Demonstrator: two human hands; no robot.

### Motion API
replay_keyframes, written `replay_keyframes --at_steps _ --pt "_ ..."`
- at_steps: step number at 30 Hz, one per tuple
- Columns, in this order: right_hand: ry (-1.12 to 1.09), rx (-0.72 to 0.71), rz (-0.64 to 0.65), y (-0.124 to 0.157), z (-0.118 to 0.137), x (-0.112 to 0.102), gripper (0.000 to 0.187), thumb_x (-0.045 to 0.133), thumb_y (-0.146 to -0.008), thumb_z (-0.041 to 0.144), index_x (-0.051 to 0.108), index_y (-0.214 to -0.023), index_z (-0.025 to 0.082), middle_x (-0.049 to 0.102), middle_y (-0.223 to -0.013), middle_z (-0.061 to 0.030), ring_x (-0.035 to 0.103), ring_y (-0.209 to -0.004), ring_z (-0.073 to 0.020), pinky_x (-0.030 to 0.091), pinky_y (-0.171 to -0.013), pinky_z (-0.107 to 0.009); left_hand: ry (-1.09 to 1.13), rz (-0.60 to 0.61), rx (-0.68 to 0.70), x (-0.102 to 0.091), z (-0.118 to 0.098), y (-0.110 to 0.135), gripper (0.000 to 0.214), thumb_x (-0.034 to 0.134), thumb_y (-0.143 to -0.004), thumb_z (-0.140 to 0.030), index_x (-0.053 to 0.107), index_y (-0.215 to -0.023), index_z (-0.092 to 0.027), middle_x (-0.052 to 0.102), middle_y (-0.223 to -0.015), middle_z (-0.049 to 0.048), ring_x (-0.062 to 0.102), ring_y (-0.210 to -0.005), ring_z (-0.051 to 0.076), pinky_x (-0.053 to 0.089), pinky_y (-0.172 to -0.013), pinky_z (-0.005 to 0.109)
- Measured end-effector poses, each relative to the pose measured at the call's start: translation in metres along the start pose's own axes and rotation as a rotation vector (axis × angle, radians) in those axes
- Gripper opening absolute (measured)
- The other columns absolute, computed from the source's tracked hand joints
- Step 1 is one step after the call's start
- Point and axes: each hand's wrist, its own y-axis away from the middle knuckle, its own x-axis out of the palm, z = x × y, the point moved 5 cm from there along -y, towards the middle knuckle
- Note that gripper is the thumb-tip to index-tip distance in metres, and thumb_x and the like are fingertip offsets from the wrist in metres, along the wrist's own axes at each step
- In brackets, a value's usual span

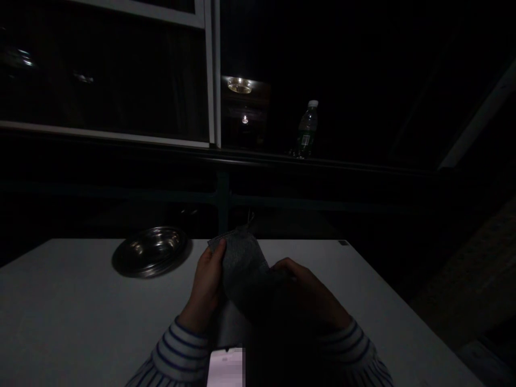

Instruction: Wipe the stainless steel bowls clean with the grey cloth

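"Fingers [221, 250] first: how do they stand?"

"On the left hand [206, 282] they're closed, thumb on the near face of the grey cloth [242, 260], the rest tucked behind. On the right hand [308, 285] they curl at its other side; it's too dark to tell whether they grip."

"And handling it?"

"It's up between both hands, over the tabletop [72, 306]. I'd keep the whole panel lightly taut, then feel along the stitched edge, then pinch just the corner. Lower folds vanish in shadow, so tilting it to the light should help."

"Room to move?"

"Biggest first: the tabletop runs on past the right hand to its slanting side, so I'd swing that way. Leftward, near the far edge, sits a metal dish [155, 253]; I'd spare it a knock. Next, by the left sleeve [171, 352], a lit phone [224, 371]; a drooping fold could drag over it. Smallest, a dark patch [343, 243] at the far right corner, well apart from both hands."
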Motion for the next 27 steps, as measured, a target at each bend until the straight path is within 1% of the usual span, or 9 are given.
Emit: replay_keyframes --at_steps 4,7,10,12,15,19,24,25,27 --pt "0.010 -0.016 0.195 0.008 0.005 0.004 0.040 0.060 -0.076 0.027 0.054 -0.116 0.026 0.060 -0.114 -0.0032 0.057 -0.102 -0.0210 0.044 -0.088 -0.034 -0.021 0.029 -0.039 0.002 -0.002 0.003 0.047 0.066 -0.065 -0.046 0.062 -0.101 -0.015 0.071 -0.080 0.0053 0.065 -0.071 0.021 0.049 -0.063 0.029" --pt "-0.071 0.013 0.045 0.005 0.002 -0.001 0.051 0.062 -0.074 0.026 0.048 -0.123 0.027 0.051 -0.128 -0.0051 0.046 -0.118 -0.0222 0.035 -0.100 -0.041 -0.018 0.088 -0.056 0.006 -0.005 0.007 0.047 0.067 -0.064 -0.045 0.064 -0.099 -0.015 0.071 -0.083 0.0057 0.065 -0.073 0.021 0.048 -0.062 0.028" --pt "-0.314 0.051 -0.112 -0.001 -0.002 -0.001 0.059 0.064 -0.073 0.026 0.042 -0.127 0.025 0.046 -0.132 -0.0081 0.042 -0.122 -0.0205 0.032 -0.102 -0.041 0.025 0.149 -0.087 0.011 -0.005 0.011 0.045 0.070 -0.062 -0.043 0.064 -0.095 -0.014 0.071 -0.084 0.0063 0.065 -0.076 0.022 0.048 -0.062 0.027" --pt "-0.502 0.028 -0.077 -0.004 0.002 0.007 0.059 0.064 -0.074 0.024 0.040 -0.128 0.023 0.050 -0.128 -0.0093 0.048 -0.117 -0.0203 0.036 -0.099 -0.039 0.051 0.191 -0.108 0.015 -0.004 0.013 0.044 0.071 -0.062 -0.042 0.064 -0.095 -0.014 0.071 -0.085 0.0069 0.065 -0.077 0.023 0.048 -0.063 0.027" --pt "-0.661 0.013 -0.032 -0.005 0.011 0.015 0.040 0.061 -0.077 0.023 0.051 -0.116 0.019 0.060 -0.115 -0.0086 0.057 -0.104 -0.0210 0.044 -0.090 -0.038 0.054 0.233 -0.119 0.018 0.000 0.015 0.042 0.069 -0.064 -0.041 0.064 -0.095 -0.014 0.071 -0.086 0.0077 0.065 -0.078 0.023 0.048 -0.064 0.028" --pt "-0.558 0.073 -0.143 -0.005 0.010 0.013 0.024 0.061 -0.076 0.026 0.060 -0.098 0.017 0.066 -0.099 -0.0064 0.062 -0.093 -0.0214 0.049 -0.080 -0.034 -0.061 0.236 -0.121 0.019 0.006 0.011 0.037 0.064 -0.069 -0.042 0.062 -0.094 -0.015 0.070 -0.083 0.0084 0.064 -0.075 0.023 0.048 -0.063 0.030" --pt "-0.272 0.029 -0.336 -0.007 0.010 -0.001 0.024 0.055 -0.079 0.029 0.060 -0.100 0.018 0.067 -0.095 -0.0046 0.063 -0.086 -0.0177 0.050 -0.074 -0.027 -0.366 -0.136 0.161 0.001 -0.008 0.006 0.031 0.068 -0.064 -0.030 0.058 -0.090 -0.016 0.067 -0.075 0.0044 0.063 -0.074 0.019 0.046 -0.062 0.026" --pt "-0.211 0.020 -0.359 -0.006 0.011 -0.002 0.024 0.054 -0.080 0.029 0.060 -0.101 0.018 0.067 -0.096 -0.0044 0.063 -0.085 -0.0173 0.050 -0.073 -0.027 -0.401 -0.130 0.184 0.003 -0.010 0.007 0.028 0.068 -0.064 -0.029 0.060 -0.087 -0.016 0.066 -0.072 0.0037 0.063 -0.072 0.019 0.046 -0.062 0.026" --pt "-0.114 0.018 -0.380 -0.005 0.013 -0.002 0.026 0.052 -0.082 0.031 0.060 -0.103 0.019 0.067 -0.096 -0.0039 0.063 -0.085 -0.0171 0.050 -0.071 -0.026 -0.430 0.037 0.122 0.013 -0.005 0.012 0.023 0.066 -0.064 -0.031 0.062 -0.081 -0.015 0.066 -0.069 0.0034 0.062 -0.068 0.018 0.045 -0.060 0.026"
